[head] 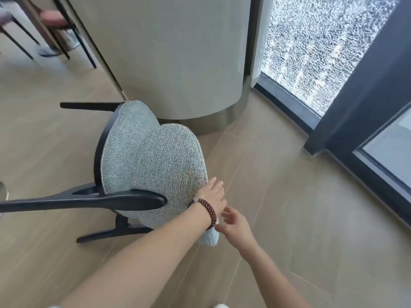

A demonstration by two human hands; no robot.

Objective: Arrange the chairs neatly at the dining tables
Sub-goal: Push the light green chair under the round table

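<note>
A chair with speckled grey cushions and a black wooden frame lies tipped on its side on the wood floor. One black armrest sticks out to the left and its legs point left. My left hand, with a dark red bead bracelet on the wrist, rests flat against the cushion's right edge with the fingers spread. Just below it, my right hand hovers by the cushion's lower corner, fingers apart, holding nothing.
A rounded grey column with a metal base stands right behind the chair. A dark-framed window runs along the right. More chairs with thin dark legs stand at the top left. Open floor lies to the right and front.
</note>
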